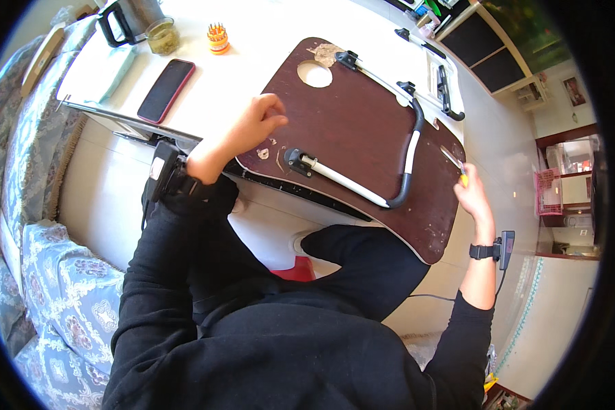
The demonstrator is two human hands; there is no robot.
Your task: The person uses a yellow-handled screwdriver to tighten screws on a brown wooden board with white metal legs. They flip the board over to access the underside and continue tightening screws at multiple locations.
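A dark brown folding-table top lies underside up, with a round hole near its far left corner. A bent black-and-white tube leg rests across it, joined to black brackets such as the near one. My left hand hovers at the board's left edge, fingers loosely curled and apart from the thumb, nothing visible in them. At the right edge, my right hand is closed round a screwdriver with a yellow handle. Its metal shaft points toward the far left, over the board.
On the white table are a phone, an orange screwdriver-bit holder, a glass cup and a kettle. Another black leg part lies past the board. A patterned sofa stands left.
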